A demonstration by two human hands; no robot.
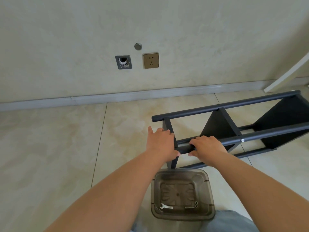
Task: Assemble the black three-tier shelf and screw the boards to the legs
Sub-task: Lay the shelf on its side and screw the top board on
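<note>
The black three-tier shelf lies on its side on the tiled floor, its round legs running from the centre toward the right. Three boards stand on edge between the legs. My left hand grips the end board at the shelf's near left end, fingers over its top edge and thumb below. My right hand grips the near upper leg just beside that board, fingers curled over the tube. A silver screw head shows on that leg at the middle board.
A translucent grey plastic bin stands on the floor just below my hands; inside lie a small flat wrench, an Allen key and two small nuts. The wall with a gold socket and a skirting board is behind. A white slanted frame is at far right.
</note>
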